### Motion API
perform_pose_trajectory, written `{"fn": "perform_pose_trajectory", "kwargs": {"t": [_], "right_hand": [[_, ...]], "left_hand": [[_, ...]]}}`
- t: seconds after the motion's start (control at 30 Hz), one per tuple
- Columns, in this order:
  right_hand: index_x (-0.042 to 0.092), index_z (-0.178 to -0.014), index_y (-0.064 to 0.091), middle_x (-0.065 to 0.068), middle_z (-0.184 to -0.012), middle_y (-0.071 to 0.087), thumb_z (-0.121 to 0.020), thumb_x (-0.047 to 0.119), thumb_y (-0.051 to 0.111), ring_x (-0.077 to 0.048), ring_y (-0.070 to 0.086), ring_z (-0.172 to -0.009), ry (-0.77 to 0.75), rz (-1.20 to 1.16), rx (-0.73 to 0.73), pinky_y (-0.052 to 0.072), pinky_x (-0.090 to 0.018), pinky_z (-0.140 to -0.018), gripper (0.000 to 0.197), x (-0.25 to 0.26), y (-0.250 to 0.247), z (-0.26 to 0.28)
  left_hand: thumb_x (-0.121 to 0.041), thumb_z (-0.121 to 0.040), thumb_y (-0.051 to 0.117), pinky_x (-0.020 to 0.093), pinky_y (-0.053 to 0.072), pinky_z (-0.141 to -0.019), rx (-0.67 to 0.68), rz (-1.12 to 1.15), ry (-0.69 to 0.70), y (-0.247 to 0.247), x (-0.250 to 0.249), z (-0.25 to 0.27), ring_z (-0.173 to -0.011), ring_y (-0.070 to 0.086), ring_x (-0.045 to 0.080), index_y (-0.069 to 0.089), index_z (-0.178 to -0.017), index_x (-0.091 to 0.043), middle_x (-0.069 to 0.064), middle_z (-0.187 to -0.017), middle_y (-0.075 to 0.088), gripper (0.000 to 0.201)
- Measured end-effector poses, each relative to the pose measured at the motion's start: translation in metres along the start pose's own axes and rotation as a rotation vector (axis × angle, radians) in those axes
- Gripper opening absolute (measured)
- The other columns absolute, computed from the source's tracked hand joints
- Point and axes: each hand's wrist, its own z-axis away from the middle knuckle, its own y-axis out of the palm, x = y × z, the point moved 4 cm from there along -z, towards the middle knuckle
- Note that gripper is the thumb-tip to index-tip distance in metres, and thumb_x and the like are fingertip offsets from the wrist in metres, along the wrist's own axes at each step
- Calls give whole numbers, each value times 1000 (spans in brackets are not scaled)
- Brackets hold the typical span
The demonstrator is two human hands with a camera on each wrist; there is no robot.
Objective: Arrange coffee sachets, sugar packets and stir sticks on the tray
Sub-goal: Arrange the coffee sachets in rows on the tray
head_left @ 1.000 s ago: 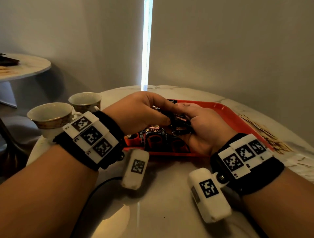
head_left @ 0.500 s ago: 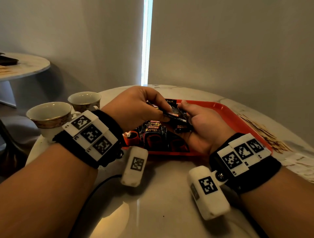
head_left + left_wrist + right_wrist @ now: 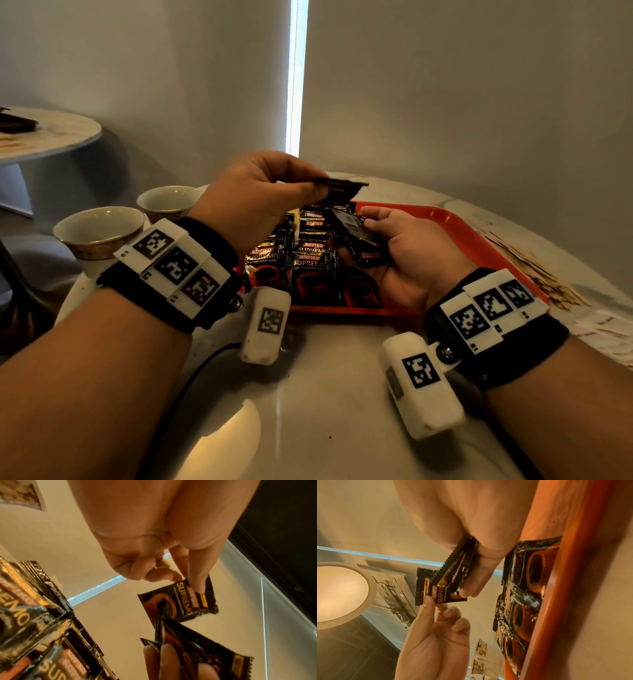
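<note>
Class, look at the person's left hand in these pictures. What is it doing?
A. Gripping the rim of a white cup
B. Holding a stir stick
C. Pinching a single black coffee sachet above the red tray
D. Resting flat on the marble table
C: the left hand pinches one black coffee sachet between thumb and fingertips, raised above the red plastic tray.

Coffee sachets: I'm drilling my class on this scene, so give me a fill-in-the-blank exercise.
1. The left hand pinches one ___ sachet.
2. The right hand holds a small stack of sachets above the ___ tray.
3. Left of the tray stand two empty ___.

Missing: coffee; red; cups
</note>
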Motion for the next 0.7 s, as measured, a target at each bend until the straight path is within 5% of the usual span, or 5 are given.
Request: {"fn": "perform_pose_trajectory", "kwargs": {"t": [0.1,0.3,0.43,0.6,0.7], "right_hand": [[4,-127,49,-25,-106,67,-104,-1,38,-33,74,-69,-1,-2,6,57,-33,-48,26,1,-1,0],[6,-127,47,-30,-104,66,-104,-2,36,-37,74,-68,-10,-38,9,57,-31,-49,27,4,-3,0],[6,-124,48,-31,-112,65,-103,-2,37,-37,74,-72,-22,-32,-3,56,-31,-48,25,4,-7,-3],[7,-123,48,-31,-107,66,-104,-2,37,-37,74,-73,-18,-35,-3,57,-30,-48,24,5,-9,-3],[7,-122,48,-30,-103,67,-104,-2,37,-36,74,-72,-19,-36,-3,57,-29,-48,24,5,-10,-3]], "left_hand": [[4,-91,62,11,46,-52,-96,95,2,-7,-2,0,-60,63,-2,66,-87,-12,-12,-69,72,17],[-3,-92,64,28,53,-61,-292,201,-78,-38,5,-5,-97,73,27,64,-88,-17,12,-104,73,14],[0,-93,58,43,60,-78,-297,208,-152,-50,4,-5,-97,74,32,60,-95,-14,17,-110,70,14],[3,-94,54,26,57,-50,-166,45,-418,-48,14,2,-79,76,29,65,-109,-17,16,-111,70,27],[6,-93,54,26,56,-49,-112,-61,-530,-45,19,5,-80,75,32,68,-106,-11,19,-109,70,25]]}}
